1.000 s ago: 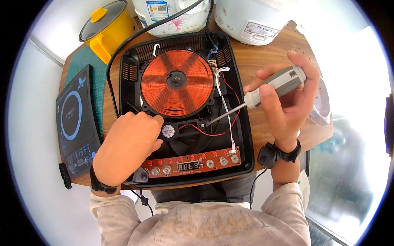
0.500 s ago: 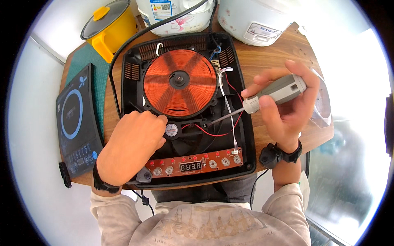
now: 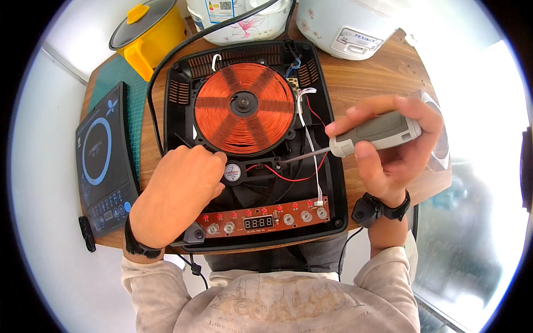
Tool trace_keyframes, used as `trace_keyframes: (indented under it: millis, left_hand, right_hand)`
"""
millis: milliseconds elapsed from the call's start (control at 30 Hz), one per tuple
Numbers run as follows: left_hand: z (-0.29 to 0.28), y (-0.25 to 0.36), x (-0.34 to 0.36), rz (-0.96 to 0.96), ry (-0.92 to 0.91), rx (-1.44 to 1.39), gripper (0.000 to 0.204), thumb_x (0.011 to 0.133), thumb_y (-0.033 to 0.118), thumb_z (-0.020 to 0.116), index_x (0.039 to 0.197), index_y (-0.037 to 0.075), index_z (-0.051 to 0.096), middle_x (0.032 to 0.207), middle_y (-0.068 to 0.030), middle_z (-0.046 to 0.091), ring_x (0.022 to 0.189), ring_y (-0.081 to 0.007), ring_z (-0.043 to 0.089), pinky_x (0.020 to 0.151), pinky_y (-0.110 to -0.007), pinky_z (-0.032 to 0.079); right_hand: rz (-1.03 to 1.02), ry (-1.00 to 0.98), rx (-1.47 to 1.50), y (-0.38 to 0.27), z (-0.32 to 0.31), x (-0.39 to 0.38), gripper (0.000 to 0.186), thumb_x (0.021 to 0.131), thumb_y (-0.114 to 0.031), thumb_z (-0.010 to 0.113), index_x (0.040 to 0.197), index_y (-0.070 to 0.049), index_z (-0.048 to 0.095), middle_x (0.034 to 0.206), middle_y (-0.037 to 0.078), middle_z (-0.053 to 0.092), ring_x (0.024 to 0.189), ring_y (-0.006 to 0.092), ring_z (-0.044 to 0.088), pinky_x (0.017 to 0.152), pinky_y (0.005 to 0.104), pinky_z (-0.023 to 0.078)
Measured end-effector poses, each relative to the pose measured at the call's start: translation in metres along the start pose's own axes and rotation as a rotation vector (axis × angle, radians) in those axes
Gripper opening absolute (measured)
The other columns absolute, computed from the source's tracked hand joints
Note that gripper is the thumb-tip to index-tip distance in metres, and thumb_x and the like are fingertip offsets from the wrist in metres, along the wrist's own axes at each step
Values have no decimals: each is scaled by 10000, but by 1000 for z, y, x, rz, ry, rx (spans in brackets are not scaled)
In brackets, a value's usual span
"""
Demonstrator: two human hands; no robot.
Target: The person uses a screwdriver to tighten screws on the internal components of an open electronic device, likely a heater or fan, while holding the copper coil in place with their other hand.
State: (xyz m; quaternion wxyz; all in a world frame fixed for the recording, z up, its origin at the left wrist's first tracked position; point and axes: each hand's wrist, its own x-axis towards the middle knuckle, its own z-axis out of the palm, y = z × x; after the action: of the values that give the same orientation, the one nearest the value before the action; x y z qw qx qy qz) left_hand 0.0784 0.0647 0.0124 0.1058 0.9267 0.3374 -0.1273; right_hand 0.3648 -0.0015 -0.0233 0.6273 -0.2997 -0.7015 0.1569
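Observation:
An opened induction cooker's black base point(image 3: 338, 191) lies before me, with its round copper coil point(image 3: 222, 89) exposed. My right hand point(image 3: 408, 150) grips a grey screwdriver point(image 3: 377, 130), tilted, its tip at the black fan bracket point(image 3: 267, 168) below the coil, close to a small screw. A red wire point(image 3: 294, 180) loops just under the tip. My left hand point(image 3: 180, 194) is closed, its curled fingers at the bracket's left side beside a round white label point(image 3: 232, 172); whatever they hold, if anything, is hidden. Along the near edge runs a red-brown display circuit board point(image 3: 259, 223).
At the left, the cooker's black glass top panel point(image 3: 105, 161) leans over a green cutting mat point(image 3: 114, 80). A yellow pot point(image 3: 158, 39) and two white appliances point(image 3: 239, 28) stand at the back. A thick black cord point(image 3: 158, 83) curves around the base. Clear plastic point(image 3: 436, 133) lies at right.
My right hand and the screwdriver have moved slightly right and tilted flatter, the tip staying near the bracket. The left hand has barely shifted.

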Motion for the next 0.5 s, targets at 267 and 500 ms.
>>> trace_keyframes:
  millis: [267,500]
  left_hand:
    - [-1,-1,2,-6,-30,6,356,768,168,832,1056,3,705,916,-151,721,911,-349,665,814,-440,510]
    - [0,-2,2,-7,-27,-3,348,771,161,830,1056,5,706,923,-151,723,914,-351,664,817,-443,510]
  right_hand:
    - [53,-14,14,-8,1,-1,586,873,-1,641,1356,-52,313,1140,296,630,810,343,746,739,442,647]
    - [-27,-75,-56,-2,-5,1,575,864,6,646,1333,-54,320,1084,278,639,790,311,743,703,399,640]
